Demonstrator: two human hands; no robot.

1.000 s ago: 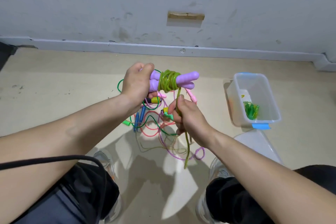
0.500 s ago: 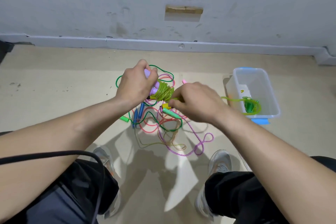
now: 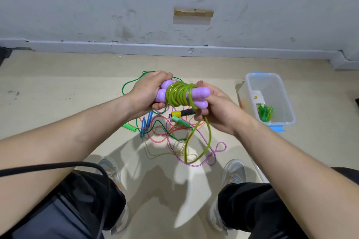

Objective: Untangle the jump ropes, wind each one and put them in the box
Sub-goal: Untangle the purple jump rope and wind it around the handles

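Note:
My left hand (image 3: 147, 91) grips the left ends of two purple handles (image 3: 202, 95) held side by side. The yellow-green rope (image 3: 177, 94) is coiled many times around their middle. My right hand (image 3: 217, 108) holds the handles' right ends and pinches the loose rope end, which hangs down in a loop (image 3: 198, 141). Below the hands a tangle of ropes (image 3: 171, 132) lies on the floor: green, pink, purple-speckled, with blue, green and yellow-black handles. A clear plastic box (image 3: 283, 99) stands at the right with a wound green rope (image 3: 264, 111) inside.
The grey wall and its baseboard (image 3: 174, 49) run behind the tangle. My two shoes (image 3: 232, 172) and knees are at the bottom, a black cable (image 3: 58, 166) crosses my left forearm. The box's clear lid (image 3: 260, 170) lies by my right foot.
My right hand swung the rope out to the right over the handles, then came back against the handles' right ends. One more turn lies on the coil and the free loop hangs shorter.

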